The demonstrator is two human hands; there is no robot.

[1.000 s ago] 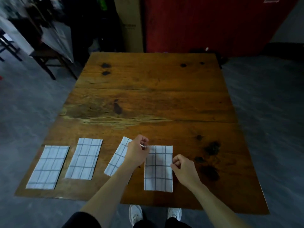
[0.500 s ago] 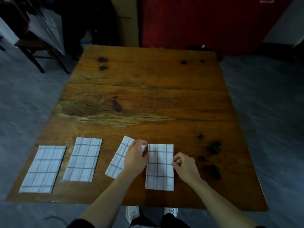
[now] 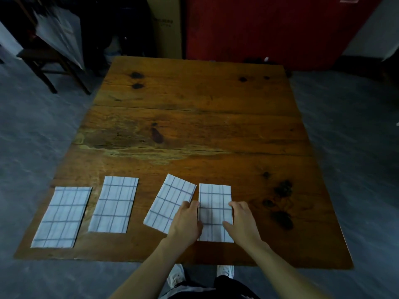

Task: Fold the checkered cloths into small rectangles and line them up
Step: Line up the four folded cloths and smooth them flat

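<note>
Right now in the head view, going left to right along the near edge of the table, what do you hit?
Far-left folded cloth → second folded cloth → tilted third cloth → left hand → fourth cloth, upright → right hand → dark knots in the bare table.

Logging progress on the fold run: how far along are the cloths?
Done: all four cloths are folded, and the two leftmost lie flat along the near edge of the table. In hand: the left hand and right hand flank the rightmost cloth, fingers at its long edges. Left: the third cloth lies skewed, partly under the left hand, and needs straightening.
</note>
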